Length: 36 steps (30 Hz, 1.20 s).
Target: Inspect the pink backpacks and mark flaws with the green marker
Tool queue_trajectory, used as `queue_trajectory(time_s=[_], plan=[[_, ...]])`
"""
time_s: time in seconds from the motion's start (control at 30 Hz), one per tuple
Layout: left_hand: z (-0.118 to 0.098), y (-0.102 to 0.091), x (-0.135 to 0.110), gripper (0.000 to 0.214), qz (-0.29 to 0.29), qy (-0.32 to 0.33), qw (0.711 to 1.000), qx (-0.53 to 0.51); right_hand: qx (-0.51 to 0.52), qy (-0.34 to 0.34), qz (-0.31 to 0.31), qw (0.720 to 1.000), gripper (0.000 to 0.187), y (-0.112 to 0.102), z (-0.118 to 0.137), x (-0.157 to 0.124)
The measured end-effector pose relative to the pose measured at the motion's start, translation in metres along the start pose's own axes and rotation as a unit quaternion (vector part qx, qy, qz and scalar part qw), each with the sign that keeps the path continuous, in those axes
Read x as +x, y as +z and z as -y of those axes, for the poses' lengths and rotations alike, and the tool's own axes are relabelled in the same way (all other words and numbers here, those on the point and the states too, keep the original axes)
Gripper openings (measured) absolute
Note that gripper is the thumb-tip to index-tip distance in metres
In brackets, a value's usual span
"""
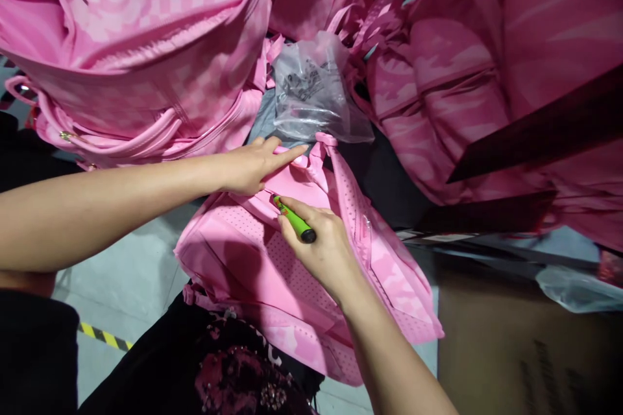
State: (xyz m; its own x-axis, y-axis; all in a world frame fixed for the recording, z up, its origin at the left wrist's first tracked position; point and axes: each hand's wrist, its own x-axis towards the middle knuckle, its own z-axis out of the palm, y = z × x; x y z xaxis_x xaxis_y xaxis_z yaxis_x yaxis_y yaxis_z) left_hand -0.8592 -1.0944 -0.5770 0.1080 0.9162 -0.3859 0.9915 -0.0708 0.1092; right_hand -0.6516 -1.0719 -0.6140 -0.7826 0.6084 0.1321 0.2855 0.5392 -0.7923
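Observation:
A pink backpack (302, 285) with dotted mesh straps lies across my lap, its back side up. My left hand (253, 165) rests spread on its upper part, fingers stretched out and pressing the fabric. In my right hand (321, 240) is a green marker pen (296, 219) with a black end, pinched between thumb and fingers. The pen's front end points at the pink panel close to my left hand; I cannot tell if it touches. Just beyond the backpack's top sits a clear plastic bag (316, 87) with dark printing or contents.
A large pink checkered backpack (160, 78) stands at the upper left, partly unzipped. More pink bags (452, 71) are piled at the back right. A cardboard box (487, 343) with dark lettering is at the lower right, and yellow-black tape (104, 336) marks the floor.

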Motion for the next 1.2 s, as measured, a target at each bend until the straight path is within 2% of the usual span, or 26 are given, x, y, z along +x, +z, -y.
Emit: queue_trajectory(time_s=[0.17,0.27,0.33,0.43,0.63,0.8,0.97,1.2], plan=[[0.009,0.007,-0.005,0.096,-0.031,0.012,0.999,-0.012,0.074,0.024,0.025,0.997,0.031,0.006,0.002,0.007],[0.002,0.002,-0.006,0.108,0.013,-0.006,1.000,-0.012,0.090,0.031,0.011,0.995,0.031,0.010,0.001,0.007],[-0.007,-0.004,-0.005,0.117,0.049,-0.047,0.998,0.000,0.094,0.033,0.000,0.995,0.031,0.012,0.000,0.006],[-0.015,-0.011,-0.004,0.116,0.069,-0.101,0.992,0.020,0.101,0.040,0.005,0.994,0.030,0.011,0.000,0.006],[-0.001,-0.009,-0.009,0.113,0.065,-0.036,0.997,-0.035,0.100,0.050,0.055,0.992,0.031,-0.003,0.003,0.007],[0.003,-0.003,-0.010,0.112,0.047,-0.029,0.998,-0.021,0.109,0.034,0.071,0.991,0.031,0.004,0.003,0.015],[0.002,-0.001,-0.007,0.112,0.036,-0.027,0.999,-0.017,0.040,0.012,0.038,0.998,0.029,0.009,0.006,0.017],[0.003,-0.001,-0.009,0.110,0.036,-0.023,0.999,-0.033,0.033,0.026,0.039,0.998,0.026,0.008,0.011,0.019]])
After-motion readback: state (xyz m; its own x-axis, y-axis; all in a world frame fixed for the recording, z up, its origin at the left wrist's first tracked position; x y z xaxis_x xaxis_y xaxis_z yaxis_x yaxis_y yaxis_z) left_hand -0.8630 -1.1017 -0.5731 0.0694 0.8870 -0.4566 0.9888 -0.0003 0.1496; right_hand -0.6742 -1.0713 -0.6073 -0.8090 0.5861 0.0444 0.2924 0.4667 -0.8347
